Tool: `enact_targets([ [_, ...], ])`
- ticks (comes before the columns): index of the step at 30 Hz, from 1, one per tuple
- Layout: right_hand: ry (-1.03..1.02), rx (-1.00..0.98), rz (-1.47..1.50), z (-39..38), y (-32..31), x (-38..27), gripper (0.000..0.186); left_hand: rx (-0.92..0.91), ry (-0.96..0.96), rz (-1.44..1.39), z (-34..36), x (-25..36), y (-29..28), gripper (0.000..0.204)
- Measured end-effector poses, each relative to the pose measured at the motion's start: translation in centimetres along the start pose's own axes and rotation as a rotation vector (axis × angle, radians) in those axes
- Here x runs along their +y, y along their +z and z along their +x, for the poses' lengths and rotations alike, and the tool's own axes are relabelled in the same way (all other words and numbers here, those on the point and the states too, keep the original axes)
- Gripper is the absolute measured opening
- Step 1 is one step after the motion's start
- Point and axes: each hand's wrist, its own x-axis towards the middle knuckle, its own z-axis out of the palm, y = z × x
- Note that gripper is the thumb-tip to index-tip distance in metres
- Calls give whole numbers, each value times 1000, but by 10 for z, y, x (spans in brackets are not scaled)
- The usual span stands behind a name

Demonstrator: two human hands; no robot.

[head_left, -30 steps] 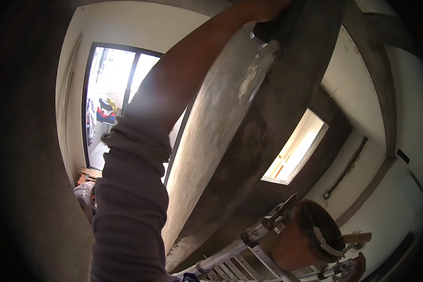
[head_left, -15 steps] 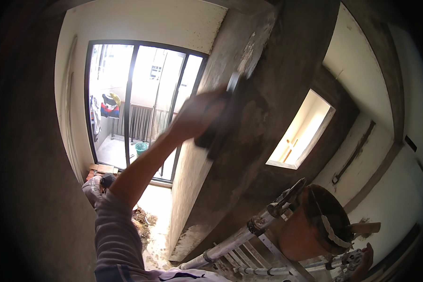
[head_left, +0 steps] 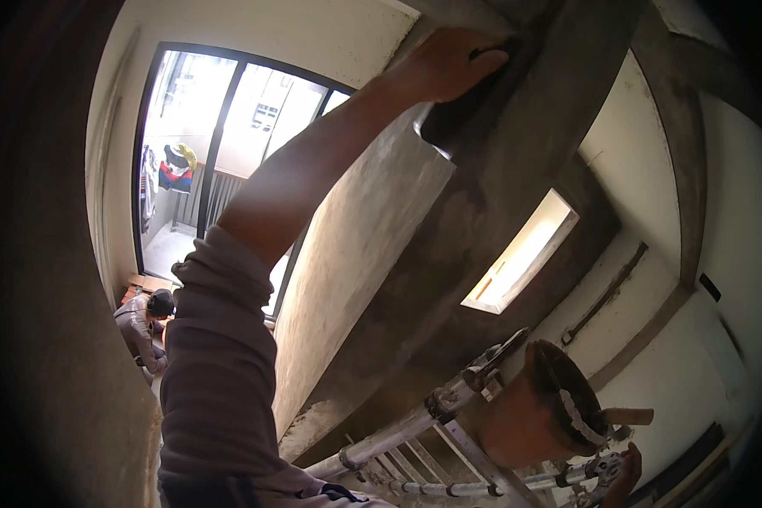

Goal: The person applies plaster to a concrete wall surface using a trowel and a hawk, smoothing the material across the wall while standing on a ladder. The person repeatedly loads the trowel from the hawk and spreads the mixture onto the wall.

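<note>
My left hand (head_left: 453, 63) is stretched up high against the grey plastered beam (head_left: 559, 76). It is closed on a plastering trowel (head_left: 461, 127), a dark flat tool whose bright metal edge shows below the hand; its handle is mostly hidden. The blade lies at the wall near the beam's corner edge. Low on the right, my right hand (head_left: 625, 478) is closed around the end of a metal ladder (head_left: 449, 402) by its hinge, partly hidden in shadow. An orange-brown bucket (head_left: 516, 419) with mortar-smeared rim stands at the ladder, and a wooden handle (head_left: 631, 416) juts out of it.
A sliding glass door (head_left: 212, 152) opens onto a balcony at the left. Below it another person (head_left: 140, 326) in a dark cap crouches beside stacked bricks (head_left: 144, 286). A narrow window opening (head_left: 521, 254) pierces the dark wall. A grey wall (head_left: 42, 254) stands close on my left.
My left hand has moved up and right along the beam with the trowel. The view has shifted, so door, bucket and ladder appear farther left. My right hand stays by the ladder's end.
</note>
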Motion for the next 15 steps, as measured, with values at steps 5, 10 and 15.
enact_targets([
  [5, 68, -26, 9, -7, -4, -4, 32, -158, -258, -147, -131, 15, -2, 41],
  [10, 160, -38, 139, -1, -3, -14, 32, -431, -566, -142, -309, 51, -46, 38],
  [15, 103, -54, 39, 3, -8, -20, 32, -117, -523, -34, -203, 22, -51, 39],
])
